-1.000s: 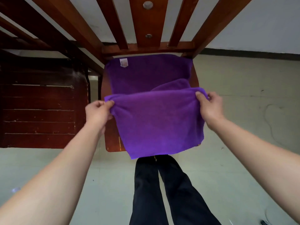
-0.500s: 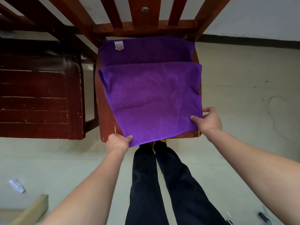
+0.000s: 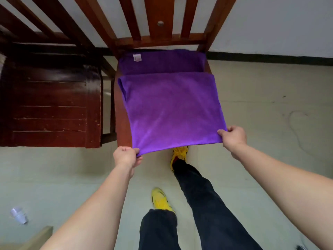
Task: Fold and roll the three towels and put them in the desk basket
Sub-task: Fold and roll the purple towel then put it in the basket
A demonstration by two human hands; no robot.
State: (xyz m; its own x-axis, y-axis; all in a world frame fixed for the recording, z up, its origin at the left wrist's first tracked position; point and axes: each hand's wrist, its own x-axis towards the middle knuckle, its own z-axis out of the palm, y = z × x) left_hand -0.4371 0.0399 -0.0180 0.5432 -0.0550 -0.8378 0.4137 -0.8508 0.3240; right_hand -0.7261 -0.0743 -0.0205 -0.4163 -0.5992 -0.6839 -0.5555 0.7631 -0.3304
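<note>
A purple towel lies folded over on a wooden chair seat, its near edge hanging past the seat's front. My left hand pinches the towel's near left corner. My right hand pinches the near right corner. Behind the fold, more purple cloth with a small white label lies flat at the back of the seat; whether it is the same towel I cannot tell. No basket is in view.
The chair's slatted back rises behind the seat. A dark wooden cabinet stands to the left. A clear plastic cup lies on the floor at lower left. My legs and yellow shoes stand on the pale floor.
Both hands let go of the folded top edge and moved down to the towel's near corners. The towel now lies flat on the seat. I have stepped back a little.
</note>
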